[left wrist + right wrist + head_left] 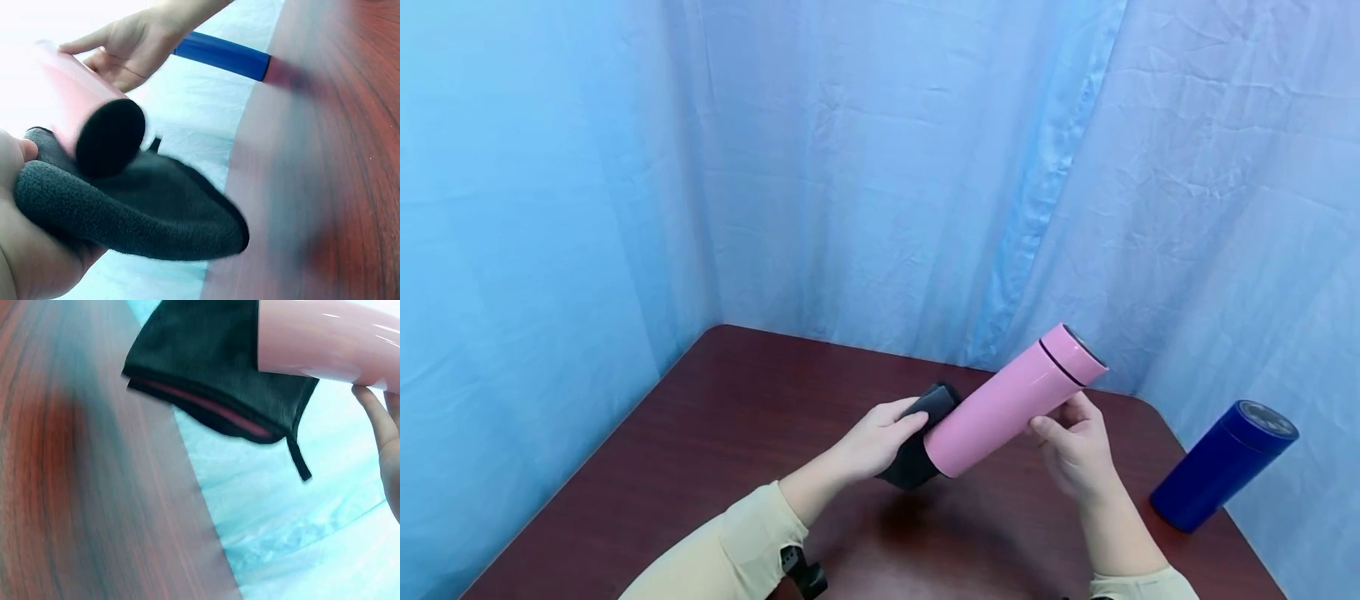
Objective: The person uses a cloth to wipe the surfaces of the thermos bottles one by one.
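A pink thermos bottle (1003, 408) is tilted above the table, its lidded end up and to the right. My right hand (1078, 454) grips it below the lid, thumb on the near side. My left hand (876, 437) holds a folded dark grey cloth (131, 215) against the bottle near its lower end. The cloth hangs beneath that hand, and a small loop (299, 459) dangles from one corner in the right wrist view. The bottle's black base (112, 137) faces the left wrist camera.
A blue thermos bottle (1221, 467) stands on the right side of the dark red wooden table (760, 400). Light blue curtains (880, 167) enclose the table at the back and sides.
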The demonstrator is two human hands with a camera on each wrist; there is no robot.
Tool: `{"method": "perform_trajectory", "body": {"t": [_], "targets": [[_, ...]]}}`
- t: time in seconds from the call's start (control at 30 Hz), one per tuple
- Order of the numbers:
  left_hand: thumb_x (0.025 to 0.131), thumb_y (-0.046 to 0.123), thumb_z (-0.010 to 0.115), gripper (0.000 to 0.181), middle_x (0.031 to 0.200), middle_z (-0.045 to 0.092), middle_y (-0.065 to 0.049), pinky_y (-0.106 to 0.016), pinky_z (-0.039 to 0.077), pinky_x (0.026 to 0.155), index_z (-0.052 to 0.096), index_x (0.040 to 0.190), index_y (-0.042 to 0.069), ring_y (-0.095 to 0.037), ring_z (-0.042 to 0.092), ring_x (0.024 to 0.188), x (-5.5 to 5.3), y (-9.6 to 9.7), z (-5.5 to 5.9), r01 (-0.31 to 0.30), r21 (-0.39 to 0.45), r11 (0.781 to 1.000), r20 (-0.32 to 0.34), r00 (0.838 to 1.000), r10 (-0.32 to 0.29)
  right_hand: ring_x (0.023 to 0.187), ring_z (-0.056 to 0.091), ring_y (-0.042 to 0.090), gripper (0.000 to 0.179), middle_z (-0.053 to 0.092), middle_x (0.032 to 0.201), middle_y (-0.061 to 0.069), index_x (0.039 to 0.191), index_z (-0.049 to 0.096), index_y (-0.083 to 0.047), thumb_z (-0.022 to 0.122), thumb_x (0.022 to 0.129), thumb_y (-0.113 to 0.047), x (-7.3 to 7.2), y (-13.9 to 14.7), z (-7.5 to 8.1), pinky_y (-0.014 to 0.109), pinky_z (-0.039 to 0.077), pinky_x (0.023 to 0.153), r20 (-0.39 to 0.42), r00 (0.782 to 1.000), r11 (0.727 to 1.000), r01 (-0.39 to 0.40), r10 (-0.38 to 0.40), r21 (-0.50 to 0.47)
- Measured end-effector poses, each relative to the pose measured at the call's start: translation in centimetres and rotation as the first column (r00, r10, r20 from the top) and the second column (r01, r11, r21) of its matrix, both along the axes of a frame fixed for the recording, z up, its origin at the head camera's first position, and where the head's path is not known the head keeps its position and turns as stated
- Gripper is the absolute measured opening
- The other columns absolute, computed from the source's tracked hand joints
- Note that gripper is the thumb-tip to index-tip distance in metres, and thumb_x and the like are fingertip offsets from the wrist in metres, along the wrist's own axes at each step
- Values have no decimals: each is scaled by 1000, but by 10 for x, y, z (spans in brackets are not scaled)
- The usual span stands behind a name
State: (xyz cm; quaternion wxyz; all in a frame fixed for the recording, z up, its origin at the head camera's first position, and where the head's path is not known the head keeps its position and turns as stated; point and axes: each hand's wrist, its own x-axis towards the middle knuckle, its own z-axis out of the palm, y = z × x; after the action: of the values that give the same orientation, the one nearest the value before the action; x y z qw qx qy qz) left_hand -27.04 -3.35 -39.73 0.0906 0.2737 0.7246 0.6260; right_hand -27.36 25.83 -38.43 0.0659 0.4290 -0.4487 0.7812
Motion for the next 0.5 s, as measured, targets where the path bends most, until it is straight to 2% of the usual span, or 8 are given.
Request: {"method": "perform_trajectory", "body": {"t": [0.13,0.23,0.37,0.43,0.5], "targets": [[109,32,46,40,127,64,-6,-48,52,93,57,145,18,-20,62,106,2,-1,8,17,36,999,-23,1000,-17,91,67,22,45,69,109,17,133,53,14,53,90,28,-1,0,0,31,58,76,-21,999,996,44,-42,76],[109,34,45,41,125,64,-6,-45,52,91,57,145,18,-21,61,105,-1,4,14,34,54,998,-2,999,-34,101,68,23,47,69,117,17,134,52,15,58,89,25,0,-4,1,32,59,79,-62,996,989,74,-67,129],[108,41,45,43,126,64,-1,-44,48,94,57,146,23,-21,59,110,-6,11,14,37,11,999,114,993,-38,104,69,26,45,68,120,20,136,50,16,58,92,21,2,-12,3,35,60,80,-88,996,993,27,-16,117],[108,44,46,45,131,62,1,-47,46,98,56,148,26,-20,57,115,-8,11,10,32,-17,999,182,983,-28,103,70,28,43,68,118,21,136,49,16,55,94,21,3,-14,4,38,60,80,-80,997,996,-7,14,84],[107,46,47,47,134,61,1,-50,45,100,55,148,26,-20,56,118,-7,8,5,22,-27,999,231,973,-15,96,70,27,40,68,113,20,135,49,16,52,96,20,3,-15,5,37,60,77,-66,998,999,-3,6,53]]}}
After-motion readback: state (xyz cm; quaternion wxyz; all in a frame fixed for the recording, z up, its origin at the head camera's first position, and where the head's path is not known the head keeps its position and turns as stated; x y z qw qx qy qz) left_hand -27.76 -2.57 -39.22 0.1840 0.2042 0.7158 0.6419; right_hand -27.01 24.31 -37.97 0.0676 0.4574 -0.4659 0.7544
